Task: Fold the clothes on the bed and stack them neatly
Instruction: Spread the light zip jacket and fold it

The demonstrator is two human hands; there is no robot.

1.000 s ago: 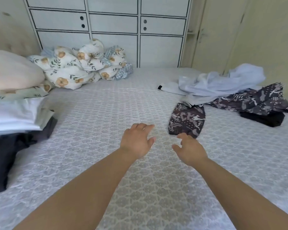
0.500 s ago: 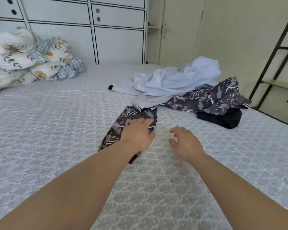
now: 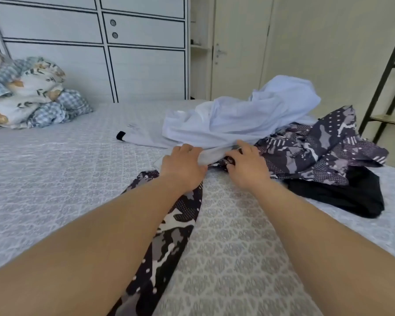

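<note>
Left hand: the left hand, centre frame, curls over a pale grey fabric edge, seemingly gripping it.
Right hand: the right hand, just beside, has fingers bent onto the same edge; a full pinch I cannot tell.
Purpose: likely drawing one garment out for folding.
Clothes: crumpled pale blue shirt, dark camouflage-print garment and black cloth heaped right of centre.
Strip: a camouflage-print piece lies under the left forearm.
Bed: grey patterned bedspread.

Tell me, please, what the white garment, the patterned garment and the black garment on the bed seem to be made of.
White garment: thin, smooth woven cloth, perhaps cotton blend; soft folds, slight sheen. Patterned garment: light printed fabric, matte, crumpled. Black garment: dark matte cloth; the weave is too dark to tell.
</note>
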